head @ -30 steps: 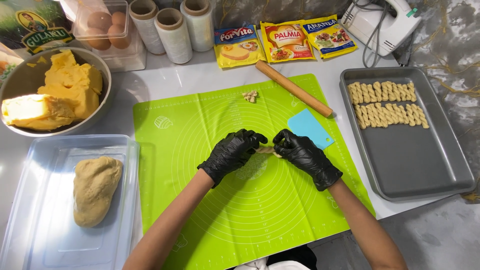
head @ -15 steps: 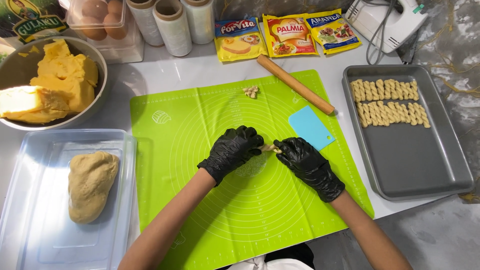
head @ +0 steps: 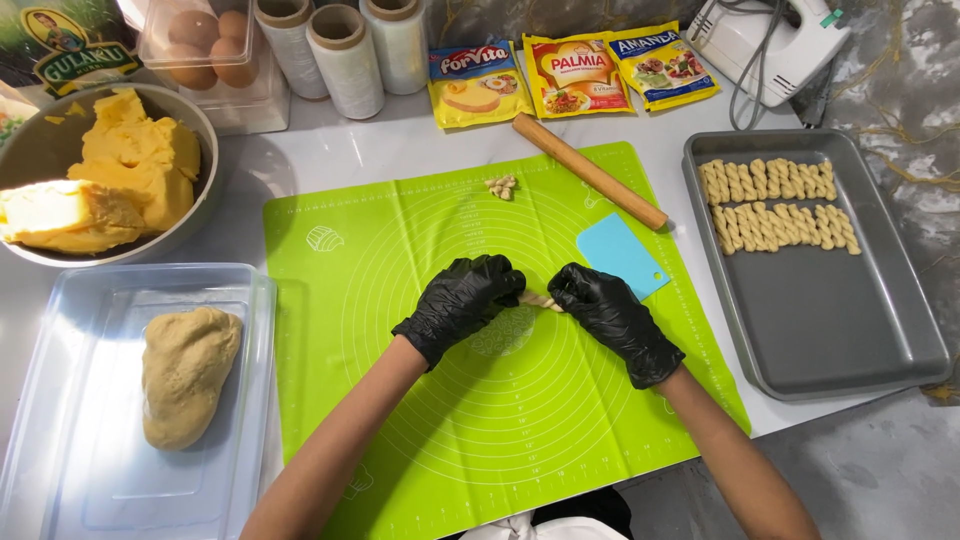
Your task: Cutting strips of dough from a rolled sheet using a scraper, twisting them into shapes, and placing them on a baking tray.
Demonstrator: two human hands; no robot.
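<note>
Since the earlier frames both hands have shifted only slightly, staying close together over the middle of the green mat (head: 420,420) while the view tipped a little. Each wears a black glove. Left hand (head: 462,305) and right hand (head: 610,318) pinch the two ends of a short twisted dough strip (head: 540,299), which spans the small gap between their fingertips just above the mat; both are closed on it. Just beyond the right hand lies a light blue scraper (head: 620,254), and past that a wooden rolling pin (head: 588,170) rests slantwise across the mat's far edge. Near the mat's top sits a small cluster of dough bits (head: 500,186). To the right, a grey baking tray (head: 830,320) holds two rows of twisted pieces (head: 775,205) at its far end. On the left, a clear plastic tub (head: 60,420) contains a lump of dough (head: 185,372), and behind it a metal bowl (head: 200,190) holds yellow butter blocks (head: 110,185). Farther back stand rolls of plastic wrap (head: 345,55), three sachets (head: 570,75), an egg box (head: 205,45) and a white hand mixer (head: 770,40).
</note>
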